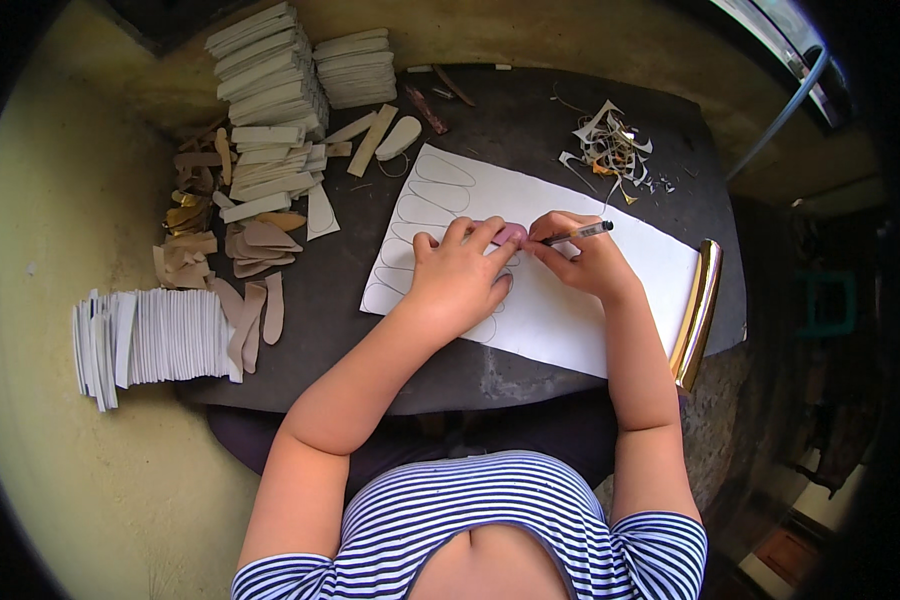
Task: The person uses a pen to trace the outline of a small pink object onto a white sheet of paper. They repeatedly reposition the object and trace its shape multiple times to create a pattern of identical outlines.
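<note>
A large white sheet (550,315) lies at a slant on the dark table, with rows of rounded, elongated outlines drawn along its left part. My left hand (457,272) rests on the sheet with its fingers spread, pressing down a small pinkish template (510,232) that is partly covered by the fingertips. In my right hand (592,262) is a dark pen (578,232), pinched between thumb and fingers. Its tip is at the right end of the template, beside my left fingertips. At the right edge the sheet curls up, showing a shiny gold underside (698,315).
Stacks of white strips (265,75) stand at the table's back left. Tan and brown cut pieces (260,245) lie below them, beside a long row of white strips (165,338). A heap of scraps (610,145) sits at the back right. A wall (80,220) borders the left side.
</note>
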Demonstrator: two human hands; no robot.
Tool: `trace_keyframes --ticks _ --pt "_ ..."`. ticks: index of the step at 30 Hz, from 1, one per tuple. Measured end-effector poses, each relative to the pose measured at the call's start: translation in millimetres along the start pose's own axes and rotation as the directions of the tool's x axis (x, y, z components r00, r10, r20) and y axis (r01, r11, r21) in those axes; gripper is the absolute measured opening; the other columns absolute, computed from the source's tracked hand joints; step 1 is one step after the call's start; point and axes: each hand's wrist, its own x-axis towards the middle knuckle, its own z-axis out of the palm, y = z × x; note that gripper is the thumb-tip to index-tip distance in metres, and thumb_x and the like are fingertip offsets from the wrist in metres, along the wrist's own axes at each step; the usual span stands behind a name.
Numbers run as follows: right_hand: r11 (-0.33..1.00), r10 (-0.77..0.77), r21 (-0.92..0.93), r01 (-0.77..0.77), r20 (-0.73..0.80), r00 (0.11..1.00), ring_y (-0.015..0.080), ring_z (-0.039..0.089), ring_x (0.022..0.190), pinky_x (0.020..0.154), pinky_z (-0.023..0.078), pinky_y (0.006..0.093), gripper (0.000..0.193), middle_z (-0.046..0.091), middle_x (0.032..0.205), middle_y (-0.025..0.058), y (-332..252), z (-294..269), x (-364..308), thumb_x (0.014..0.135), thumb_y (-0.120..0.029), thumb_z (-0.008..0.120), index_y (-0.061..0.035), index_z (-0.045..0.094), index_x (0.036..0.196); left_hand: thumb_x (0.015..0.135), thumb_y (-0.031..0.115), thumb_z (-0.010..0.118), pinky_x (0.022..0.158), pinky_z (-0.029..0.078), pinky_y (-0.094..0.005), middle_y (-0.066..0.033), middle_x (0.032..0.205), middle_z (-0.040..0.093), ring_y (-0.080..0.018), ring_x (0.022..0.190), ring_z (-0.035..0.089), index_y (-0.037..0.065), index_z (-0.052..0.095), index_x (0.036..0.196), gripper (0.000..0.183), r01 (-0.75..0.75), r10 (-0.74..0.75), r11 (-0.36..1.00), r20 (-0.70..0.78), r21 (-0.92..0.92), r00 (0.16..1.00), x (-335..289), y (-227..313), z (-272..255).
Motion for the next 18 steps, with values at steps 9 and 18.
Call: trace_keyframes --ticks 9,18 --pt "1.0 -0.009 -0.004 0.009 0.011 1.0 0.0228 0.063 0.073 0.067 0.05 0.0312 0.013 0.064 0.081 0.0102 -3.0 -1.2 1.5 0.076 0.004 0.069 0.0008 0.059 0.082 0.084 0.031 0.058 0.089 0.033 -0.0484 -0.0023 0.134 0.044 -0.024 0.121 0.041 0.022 0.053 0.129 0.046 0.001 -0.001 1.0 -0.007 0.02 1.0 -0.1 0.2 0.5" --pt "1.0 -0.022 -0.017 0.023 0.018 1.0 0.0255 0.066 0.074 0.065 0.055 0.0317 0.009 0.066 0.083 0.0114 -2.8 -2.4 2.2 0.078 -0.002 0.07 -0.0014 0.063 0.083 0.084 0.032 0.059 0.089 0.033 -0.0482 -0.0018 0.134 0.044 -0.0241 0.121 0.041 0.021 0.056 0.126 0.044 -0.004 0.004 1.0 -0.024 0.01 1.0 -0.4 0.2 0.9"
